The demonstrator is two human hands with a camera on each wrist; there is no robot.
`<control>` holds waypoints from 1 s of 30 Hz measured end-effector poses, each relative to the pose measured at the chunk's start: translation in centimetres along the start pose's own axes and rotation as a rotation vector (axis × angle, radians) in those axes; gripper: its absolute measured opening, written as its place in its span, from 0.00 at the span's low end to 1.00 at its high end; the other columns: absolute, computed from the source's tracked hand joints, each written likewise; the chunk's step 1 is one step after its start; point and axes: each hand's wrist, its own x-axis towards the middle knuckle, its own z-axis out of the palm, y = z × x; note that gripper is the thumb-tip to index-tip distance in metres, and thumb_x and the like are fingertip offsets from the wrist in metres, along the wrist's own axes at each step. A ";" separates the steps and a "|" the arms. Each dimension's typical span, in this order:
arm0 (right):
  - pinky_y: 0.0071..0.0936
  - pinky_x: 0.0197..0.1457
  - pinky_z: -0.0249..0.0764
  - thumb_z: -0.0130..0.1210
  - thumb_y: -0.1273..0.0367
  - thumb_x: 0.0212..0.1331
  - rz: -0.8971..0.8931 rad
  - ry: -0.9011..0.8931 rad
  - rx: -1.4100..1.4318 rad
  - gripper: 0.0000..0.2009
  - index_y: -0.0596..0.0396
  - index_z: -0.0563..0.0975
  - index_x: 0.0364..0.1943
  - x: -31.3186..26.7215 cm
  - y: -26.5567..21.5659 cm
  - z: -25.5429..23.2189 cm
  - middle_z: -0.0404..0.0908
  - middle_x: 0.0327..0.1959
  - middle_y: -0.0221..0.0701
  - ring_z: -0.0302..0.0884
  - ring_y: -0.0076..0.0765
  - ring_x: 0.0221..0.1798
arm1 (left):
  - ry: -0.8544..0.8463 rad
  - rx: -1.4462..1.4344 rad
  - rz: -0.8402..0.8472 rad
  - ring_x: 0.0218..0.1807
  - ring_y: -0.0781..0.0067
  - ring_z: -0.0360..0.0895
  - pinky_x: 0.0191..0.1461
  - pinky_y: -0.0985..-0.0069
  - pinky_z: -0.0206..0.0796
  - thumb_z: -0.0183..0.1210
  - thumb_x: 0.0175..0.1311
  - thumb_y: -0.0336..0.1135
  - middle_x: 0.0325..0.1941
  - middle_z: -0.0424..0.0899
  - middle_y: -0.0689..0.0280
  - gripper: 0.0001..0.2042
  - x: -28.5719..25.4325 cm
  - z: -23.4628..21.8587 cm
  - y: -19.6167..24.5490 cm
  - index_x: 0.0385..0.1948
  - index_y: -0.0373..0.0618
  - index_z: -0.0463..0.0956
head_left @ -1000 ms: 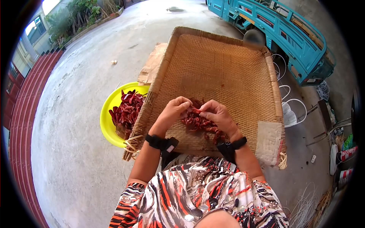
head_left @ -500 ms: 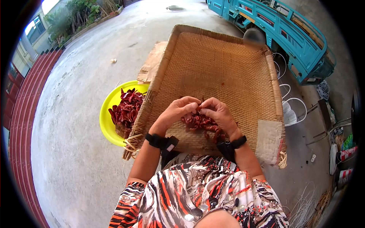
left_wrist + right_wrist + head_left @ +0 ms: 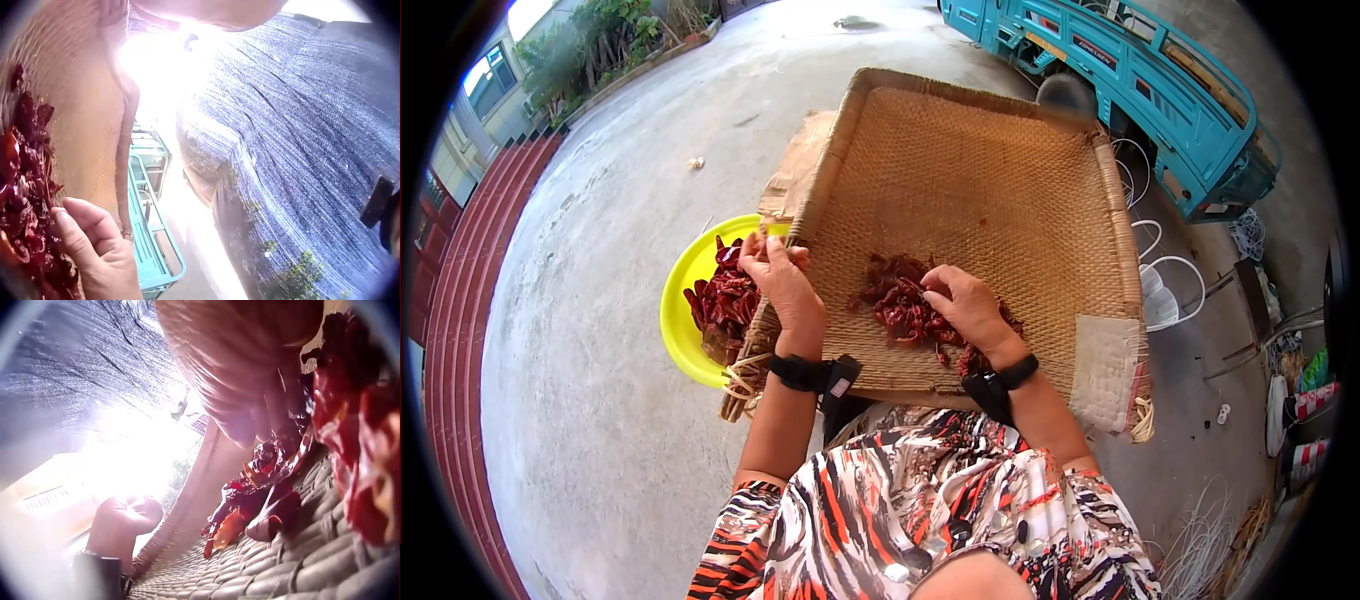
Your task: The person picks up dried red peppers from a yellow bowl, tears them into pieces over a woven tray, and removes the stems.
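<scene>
My left hand (image 3: 785, 285) is over the left rim of a woven tray (image 3: 1000, 200), its fingers loose at the edge of a yellow basin (image 3: 683, 345). Dried red chillies (image 3: 725, 300) fill much of that basin. Lower in the tray lies a pile of darker, torn chillies (image 3: 895, 305). My right hand (image 3: 970, 305) is at this pile's right side, its fingers bent and thumb near the index tip. The left wrist view has the right fingertips right at the chillies (image 3: 25, 206); I cannot tell whether they pinch one. In the right wrist view its fingers overlap chilli pieces (image 3: 275, 509).
A cardboard piece (image 3: 800, 165) lies behind the basin, left of the tray. A pale patch (image 3: 1108, 370) covers the tray's near right corner. A white bucket (image 3: 1162, 300) and a teal cargo vehicle (image 3: 1140, 100) stand on the right. Red steps (image 3: 480, 300) run along the left.
Both hands were together over the pile, fingers working on a chilli. The left hand has since moved left to the basin's edge; the right has stayed near the pile.
</scene>
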 end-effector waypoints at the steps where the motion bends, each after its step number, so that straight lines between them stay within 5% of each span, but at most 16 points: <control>1: 0.35 0.45 0.76 0.61 0.68 0.56 -0.012 -0.014 -0.053 0.09 0.51 0.78 0.40 0.0 -0.2 0.0 0.81 0.36 0.36 0.80 0.41 0.41 | 0.009 0.037 0.024 0.30 0.81 0.74 0.32 0.84 0.66 0.48 0.72 0.29 0.42 0.78 0.64 0.16 -0.3 0.3 0.4 0.60 0.44 0.60; 3: 0.36 0.46 0.76 0.61 0.69 0.55 -0.053 -0.022 -0.136 0.10 0.50 0.78 0.41 0.0 -0.2 0.2 0.81 0.36 0.36 0.80 0.41 0.41 | 0.028 0.109 0.071 0.32 0.81 0.75 0.34 0.83 0.67 0.49 0.72 0.28 0.45 0.78 0.63 0.20 -1.0 1.0 1.3 0.63 0.45 0.56; 6: 0.37 0.47 0.75 0.61 0.70 0.53 -0.103 -0.010 -0.191 0.12 0.49 0.77 0.43 0.0 0.1 0.5 0.81 0.38 0.36 0.79 0.42 0.43 | -0.299 0.158 -0.014 0.32 0.81 0.75 0.36 0.83 0.68 0.49 0.71 0.28 0.44 0.79 0.63 0.21 -0.9 0.2 -0.2 0.65 0.45 0.58; 10: 0.38 0.49 0.75 0.59 0.72 0.50 -0.024 -0.090 -0.170 0.16 0.51 0.77 0.46 -0.1 -0.3 0.1 0.80 0.39 0.36 0.79 0.43 0.45 | -0.766 0.296 -0.278 0.32 0.83 0.75 0.37 0.83 0.69 0.52 0.69 0.29 0.38 0.82 0.67 0.12 -1.4 0.1 -1.2 0.52 0.43 0.73; 13: 0.35 0.49 0.75 0.58 0.73 0.49 -0.002 -0.083 -0.093 0.17 0.53 0.77 0.47 -0.1 0.1 -0.1 0.80 0.39 0.36 0.78 0.42 0.44 | -0.920 0.381 -0.330 0.33 0.84 0.76 0.37 0.85 0.69 0.55 0.69 0.31 0.36 0.82 0.69 0.10 -2.2 0.4 -1.3 0.48 0.41 0.75; 17: 0.26 0.47 0.74 0.59 0.73 0.54 0.078 0.039 0.333 0.14 0.56 0.77 0.45 0.3 2.2 0.6 0.80 0.38 0.30 0.77 0.30 0.41 | -1.039 0.358 -0.371 0.33 0.85 0.75 0.37 0.86 0.68 0.56 0.69 0.33 0.36 0.81 0.69 0.11 -2.3 -0.1 -2.0 0.48 0.41 0.75; 23: 0.14 0.44 0.72 0.58 0.74 0.64 0.188 -0.028 0.884 0.06 0.56 0.77 0.43 0.1 -0.1 -0.7 0.78 0.38 0.21 0.73 0.14 0.40 | -1.193 0.513 -0.378 0.34 0.84 0.75 0.37 0.84 0.68 0.60 0.68 0.38 0.38 0.79 0.69 0.14 -2.9 0.3 -1.3 0.47 0.39 0.76; 30: 0.13 0.45 0.72 0.58 0.75 0.64 0.191 -0.065 0.926 0.07 0.56 0.77 0.44 -0.1 -1.3 -0.9 0.78 0.38 0.21 0.74 0.14 0.40 | -1.295 0.555 -0.424 0.34 0.85 0.73 0.37 0.84 0.67 0.61 0.68 0.40 0.33 0.79 0.72 0.12 -3.7 0.7 -0.3 0.41 0.40 0.77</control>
